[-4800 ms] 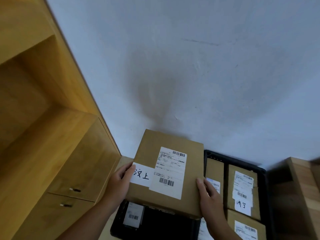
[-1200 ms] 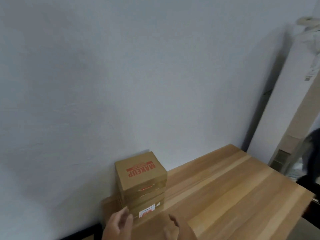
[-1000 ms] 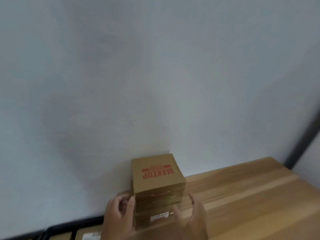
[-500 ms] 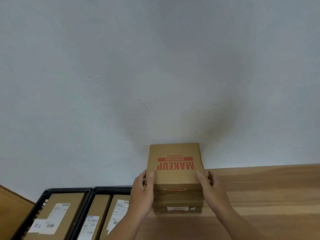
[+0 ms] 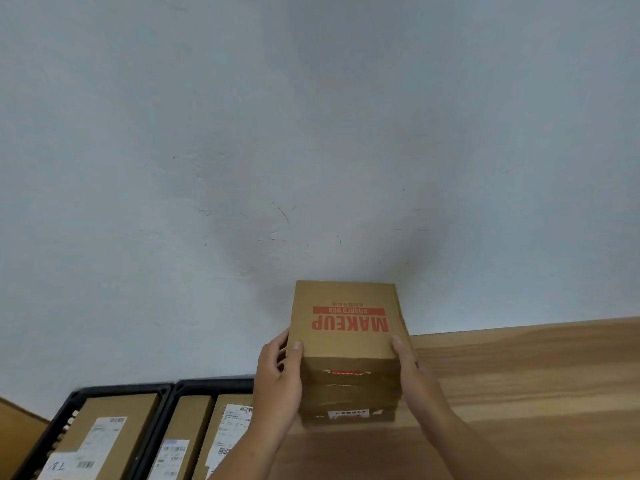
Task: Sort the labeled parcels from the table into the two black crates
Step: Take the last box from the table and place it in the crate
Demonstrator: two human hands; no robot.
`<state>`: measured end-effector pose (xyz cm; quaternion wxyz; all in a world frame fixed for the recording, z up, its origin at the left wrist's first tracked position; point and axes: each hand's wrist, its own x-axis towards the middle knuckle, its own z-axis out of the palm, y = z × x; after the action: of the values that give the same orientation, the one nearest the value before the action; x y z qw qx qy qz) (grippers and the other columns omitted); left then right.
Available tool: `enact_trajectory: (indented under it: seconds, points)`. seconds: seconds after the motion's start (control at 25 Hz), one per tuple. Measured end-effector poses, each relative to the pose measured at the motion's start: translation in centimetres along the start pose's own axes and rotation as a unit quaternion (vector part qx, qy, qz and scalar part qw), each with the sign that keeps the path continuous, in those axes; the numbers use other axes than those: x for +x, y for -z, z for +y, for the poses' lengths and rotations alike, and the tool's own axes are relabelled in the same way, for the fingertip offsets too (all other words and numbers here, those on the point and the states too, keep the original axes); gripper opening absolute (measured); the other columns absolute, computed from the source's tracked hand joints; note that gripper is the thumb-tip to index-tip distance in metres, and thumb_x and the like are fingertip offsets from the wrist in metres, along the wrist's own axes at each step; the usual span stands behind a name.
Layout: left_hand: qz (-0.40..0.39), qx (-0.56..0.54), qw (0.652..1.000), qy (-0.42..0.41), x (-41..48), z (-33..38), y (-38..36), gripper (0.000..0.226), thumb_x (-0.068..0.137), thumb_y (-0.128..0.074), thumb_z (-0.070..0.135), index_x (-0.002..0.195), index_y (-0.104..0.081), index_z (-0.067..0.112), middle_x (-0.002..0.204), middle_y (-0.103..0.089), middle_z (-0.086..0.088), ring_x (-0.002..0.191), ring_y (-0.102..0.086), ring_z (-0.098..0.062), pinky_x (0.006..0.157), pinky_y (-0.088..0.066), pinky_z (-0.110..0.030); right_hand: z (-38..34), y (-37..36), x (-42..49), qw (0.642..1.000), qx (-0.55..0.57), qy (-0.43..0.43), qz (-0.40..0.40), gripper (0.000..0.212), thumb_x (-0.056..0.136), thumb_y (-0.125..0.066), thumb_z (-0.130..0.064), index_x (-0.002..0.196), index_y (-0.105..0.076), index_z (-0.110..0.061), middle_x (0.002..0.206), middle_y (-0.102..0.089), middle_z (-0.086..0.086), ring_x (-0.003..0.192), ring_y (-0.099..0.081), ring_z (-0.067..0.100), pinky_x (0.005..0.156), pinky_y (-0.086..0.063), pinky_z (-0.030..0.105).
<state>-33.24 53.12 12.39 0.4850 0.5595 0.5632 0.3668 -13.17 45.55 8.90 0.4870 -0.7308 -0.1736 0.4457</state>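
the left hand and right hand are bare, forearms uncovered, fingernails short and plain.

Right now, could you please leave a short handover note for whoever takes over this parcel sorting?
The left hand and right hand clasp the stack of parcels from either side, thumbs on top; it stands on the table by the wall.
Done: one parcel in the left crate, two visible in the right crate.
Left: sort this stack into the crates.
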Motion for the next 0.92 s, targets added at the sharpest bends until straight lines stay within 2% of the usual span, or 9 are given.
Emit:
enact_trajectory:
  seconds: [0.12,0.28,0.4,0.48,0.52,0.64,0.72,0.8,0.92]
  points:
    - [-0.012,-0.027,1.000,-0.005,-1.0,0.7,0.2,0.019,0.100,-0.053,0.053,0.117,-0.054,0.061,0.120,-0.056,0.033,0.110,-0.056,0.008,0.080,-0.051,-0.016,-1.2,0.8,-1.8,0.999,0.019,0.017,0.022,0.079,0.080,-0.046,-0.086,0.136,-0.056,-0.031,0.125,-0.062,-0.003,0.117,-0.058,0.021,0.097,-0.046,0.041]
    - [-0.034,-0.066,0.997,0.000,-2.2,0.9,0.3,0.024,0.093,-0.056,0.060,0.116,-0.055,0.060,0.125,-0.061,0.020,0.117,-0.059,-0.004,0.094,-0.059,-0.035,-3.3,1.9,-4.3,0.996,0.055,0.062,0.025,0.046,0.085,-0.052,-0.076,0.117,-0.059,-0.044,0.115,-0.063,-0.016,0.103,-0.056,0.004,0.089,-0.043,0.034]
    - [-0.045,-0.091,0.995,0.000,-3.1,1.0,0.4,0.036,0.083,-0.055,0.067,0.118,-0.055,0.057,0.127,-0.063,0.014,0.117,-0.061,-0.007,0.097,-0.059,-0.043,-4.4,2.5,-6.1,0.993,0.059,0.090,0.041,0.029,0.084,-0.057,-0.074,0.099,-0.064,-0.050,0.111,-0.066,-0.019,0.100,-0.056,-0.001,0.071,-0.042,0.022]
    - [-0.046,-0.105,0.993,0.001,-3.7,1.0,0.4,0.032,0.086,-0.055,0.065,0.117,-0.056,0.057,0.124,-0.065,0.014,0.114,-0.063,-0.008,0.096,-0.060,-0.043,-4.8,2.9,-7.1,0.991,0.071,0.104,0.043,0.036,0.076,-0.057,-0.082,0.098,-0.066,-0.054,0.110,-0.066,-0.023,0.102,-0.056,-0.003,0.072,-0.042,0.022]
    - [-0.043,-0.114,0.992,0.000,-3.9,1.0,0.5,0.025,0.090,-0.055,0.062,0.115,-0.057,0.058,0.120,-0.067,0.015,0.111,-0.065,-0.007,0.093,-0.061,-0.041,-4.8,3.0,-7.5,0.990,0.078,0.109,0.040,0.045,0.073,-0.056,-0.086,0.102,-0.068,-0.054,0.112,-0.067,-0.023,0.105,-0.056,-0.002,0.079,-0.044,0.025]
    - [-0.037,-0.152,0.988,-0.002,-4.3,1.2,1.2,0.017,0.102,-0.053,0.045,0.112,-0.060,0.057,0.103,-0.072,0.023,0.095,-0.070,0.004,0.078,-0.062,-0.030,-4.6,3.1,-8.2,0.986,0.112,0.118,0.043,0.065,0.079,-0.050,-0.085,0.122,-0.070,-0.041,0.117,-0.073,-0.015,0.117,-0.062,0.010,0.107,-0.045,0.041]
    - [-0.038,-0.180,0.983,-0.003,-4.4,1.3,1.7,0.020,0.105,-0.051,0.039,0.118,-0.061,0.050,0.100,-0.072,0.028,0.091,-0.068,0.011,0.073,-0.062,-0.026,-4.7,3.3,-8.3,0.979,0.152,0.112,0.077,0.066,0.082,-0.054,-0.079,0.123,-0.070,-0.029,0.117,-0.075,-0.007,0.116,-0.064,0.016,0.109,-0.045,0.045]
    - [-0.048,-0.198,0.979,0.006,-4.5,1.1,2.1,0.022,0.106,-0.051,0.037,0.124,-0.062,0.044,0.103,-0.073,0.025,0.094,-0.069,0.008,0.076,-0.064,-0.030,-4.8,3.5,-8.4,0.974,0.200,0.077,0.071,0.062,0.083,-0.066,-0.067,0.122,-0.070,-0.019,0.117,-0.076,0.001,0.111,-0.068,0.020,0.102,-0.050,0.043]
    - [-0.068,-0.186,0.980,0.012,-5.0,0.4,2.5,0.024,0.106,-0.050,0.038,0.125,-0.060,0.047,0.109,-0.073,0.019,0.099,-0.070,0.003,0.080,-0.063,-0.031,-4.3,3.6,-8.9,0.967,0.250,0.048,0.009,0.051,0.082,-0.075,-0.055,0.110,-0.075,-0.013,0.101,-0.080,0.007,0.092,-0.077,0.021,0.078,-0.061,0.040]
